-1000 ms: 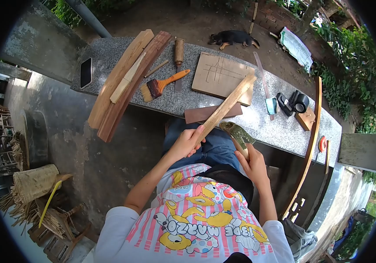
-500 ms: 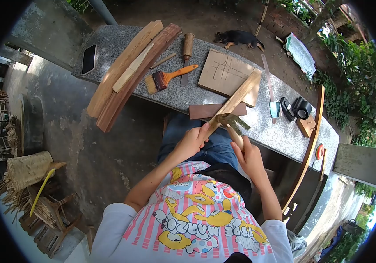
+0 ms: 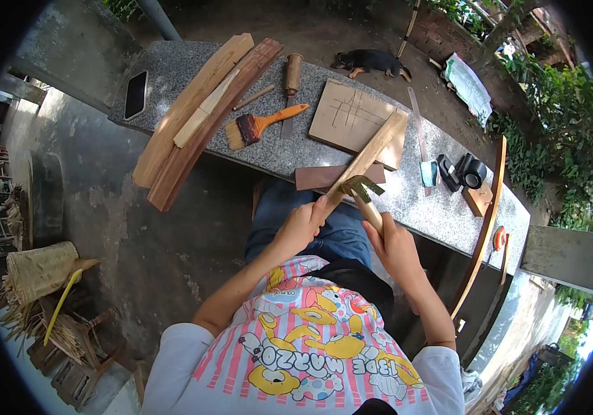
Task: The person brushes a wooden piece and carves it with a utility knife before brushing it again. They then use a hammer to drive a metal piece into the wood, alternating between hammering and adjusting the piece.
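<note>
My left hand [image 3: 303, 225] is closed around the near end of a wooden strip [image 3: 367, 155]. The strip's far end lies over a cardboard-coloured board [image 3: 352, 114] with pencil lines, and it crosses a dark reddish-brown block [image 3: 317, 177]. My right hand [image 3: 392, 241] grips the pale handle of a hammer [image 3: 364, 190]. The hammer's metal head is at the strip, close above my left hand; whether they touch is hard to tell.
On the stone table [image 3: 269, 160] are curved wooden pieces [image 3: 193, 111], a phone [image 3: 136, 95], a brush [image 3: 258, 126], a chisel [image 3: 292, 83], a metal ruler [image 3: 421, 138] and a black object [image 3: 473, 171]. A long curved strip [image 3: 486, 238] leans at the right edge. A dog [image 3: 372, 61] lies beyond.
The hammer head has turned slightly against the strip. The whole view has shifted a little, and both hands keep their holds.
</note>
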`<action>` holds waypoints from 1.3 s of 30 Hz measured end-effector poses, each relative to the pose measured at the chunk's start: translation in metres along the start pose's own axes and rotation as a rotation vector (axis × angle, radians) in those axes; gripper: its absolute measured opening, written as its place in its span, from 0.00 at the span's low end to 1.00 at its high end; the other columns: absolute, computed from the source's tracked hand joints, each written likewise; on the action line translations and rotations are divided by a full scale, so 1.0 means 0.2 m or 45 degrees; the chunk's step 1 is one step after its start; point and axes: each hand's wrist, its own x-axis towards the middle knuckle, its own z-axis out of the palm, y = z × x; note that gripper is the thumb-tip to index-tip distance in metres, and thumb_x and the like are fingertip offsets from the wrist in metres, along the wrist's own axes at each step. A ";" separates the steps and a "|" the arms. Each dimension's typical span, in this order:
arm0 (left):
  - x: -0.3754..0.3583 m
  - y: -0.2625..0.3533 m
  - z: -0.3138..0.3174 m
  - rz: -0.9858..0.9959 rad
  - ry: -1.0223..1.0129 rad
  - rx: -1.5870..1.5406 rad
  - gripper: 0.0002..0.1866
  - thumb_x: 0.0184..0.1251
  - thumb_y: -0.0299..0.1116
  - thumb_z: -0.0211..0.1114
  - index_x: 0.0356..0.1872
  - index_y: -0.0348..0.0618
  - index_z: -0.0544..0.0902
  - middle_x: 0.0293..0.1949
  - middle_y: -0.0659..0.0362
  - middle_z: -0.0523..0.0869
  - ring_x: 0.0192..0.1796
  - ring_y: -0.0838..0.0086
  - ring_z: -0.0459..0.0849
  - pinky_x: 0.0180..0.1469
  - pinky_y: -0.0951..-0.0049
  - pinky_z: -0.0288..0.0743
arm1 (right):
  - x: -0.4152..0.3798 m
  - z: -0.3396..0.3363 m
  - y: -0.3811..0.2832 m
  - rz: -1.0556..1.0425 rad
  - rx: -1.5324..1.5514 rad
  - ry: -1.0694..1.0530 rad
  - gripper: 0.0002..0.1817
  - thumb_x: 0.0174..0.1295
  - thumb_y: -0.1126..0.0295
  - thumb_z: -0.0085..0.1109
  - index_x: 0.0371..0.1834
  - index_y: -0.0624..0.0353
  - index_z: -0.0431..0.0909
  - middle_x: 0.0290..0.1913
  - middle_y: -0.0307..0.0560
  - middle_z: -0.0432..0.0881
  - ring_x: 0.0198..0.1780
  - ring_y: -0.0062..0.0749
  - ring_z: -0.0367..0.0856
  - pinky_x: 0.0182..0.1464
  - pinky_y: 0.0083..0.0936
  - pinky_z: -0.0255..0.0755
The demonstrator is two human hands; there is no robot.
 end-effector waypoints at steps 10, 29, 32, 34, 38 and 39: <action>0.01 -0.01 -0.01 -0.024 -0.066 -0.033 0.39 0.78 0.62 0.38 0.26 0.31 0.78 0.15 0.54 0.78 0.16 0.70 0.77 0.22 0.69 0.71 | 0.00 -0.02 -0.06 -0.089 -0.051 0.049 0.19 0.69 0.59 0.59 0.36 0.67 0.68 0.18 0.59 0.77 0.21 0.60 0.79 0.23 0.46 0.71; 0.01 0.04 -0.08 -0.142 -0.211 -0.255 0.39 0.75 0.67 0.39 0.27 0.36 0.75 0.14 0.63 0.72 0.11 0.80 0.69 0.13 0.76 0.63 | -0.10 -0.23 -0.14 0.188 0.367 0.113 0.18 0.70 0.59 0.58 0.40 0.67 0.71 0.17 0.55 0.76 0.19 0.49 0.79 0.24 0.36 0.69; 0.02 0.05 -0.13 -0.429 -0.436 -0.671 0.36 0.73 0.69 0.40 0.28 0.42 0.71 0.13 0.68 0.65 0.10 0.87 0.62 0.10 0.81 0.54 | -0.13 -0.25 -0.12 0.345 0.460 0.068 0.19 0.72 0.57 0.55 0.38 0.67 0.72 0.14 0.48 0.73 0.15 0.36 0.76 0.20 0.30 0.68; 0.04 0.00 -0.17 -0.506 -0.758 -1.006 0.34 0.72 0.69 0.43 0.27 0.45 0.68 0.12 0.68 0.65 0.08 0.88 0.62 0.07 0.83 0.55 | -0.15 -0.24 -0.09 0.405 0.563 0.087 0.21 0.73 0.56 0.53 0.35 0.67 0.72 0.14 0.44 0.72 0.15 0.25 0.74 0.19 0.25 0.66; 0.13 -0.17 -0.14 -0.613 -1.306 -1.700 0.30 0.74 0.64 0.47 0.28 0.45 0.67 0.11 0.69 0.63 0.07 0.86 0.63 0.06 0.85 0.58 | -0.19 -0.23 -0.05 0.461 0.610 0.139 0.21 0.73 0.56 0.53 0.35 0.66 0.72 0.14 0.42 0.72 0.15 0.23 0.74 0.18 0.23 0.65; 0.14 -0.20 -0.12 -0.625 -1.393 -1.867 0.27 0.75 0.60 0.49 0.30 0.45 0.67 0.12 0.68 0.64 0.06 0.85 0.64 0.06 0.86 0.60 | -0.19 -0.23 -0.04 0.464 0.624 0.142 0.21 0.73 0.56 0.54 0.35 0.66 0.72 0.14 0.42 0.72 0.15 0.23 0.73 0.18 0.23 0.65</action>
